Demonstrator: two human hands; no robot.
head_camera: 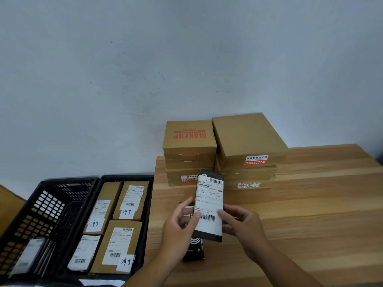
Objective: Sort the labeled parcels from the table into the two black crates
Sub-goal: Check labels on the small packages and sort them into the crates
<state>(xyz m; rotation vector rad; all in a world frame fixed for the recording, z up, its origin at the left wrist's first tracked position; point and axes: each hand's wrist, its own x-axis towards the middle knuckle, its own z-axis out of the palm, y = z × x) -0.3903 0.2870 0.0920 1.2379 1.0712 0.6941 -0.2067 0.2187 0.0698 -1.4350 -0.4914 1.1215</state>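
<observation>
Both hands, left hand [182,222] and right hand [242,226], grip a dark labeled parcel [209,206] above the desk [300,214]. Two black crates [62,204] sit left, holding parcels.

light: even, soft, dim-cool | shadows: faint | glare: none | blur: slight, label text soft | edges: wide-angle bowing

Plain pale wall [186,59] is taking up most of the view, showing a few faint scuffs. Light wooden table [310,204] is sitting right up against it, soft even light falling across its planks.
</observation>
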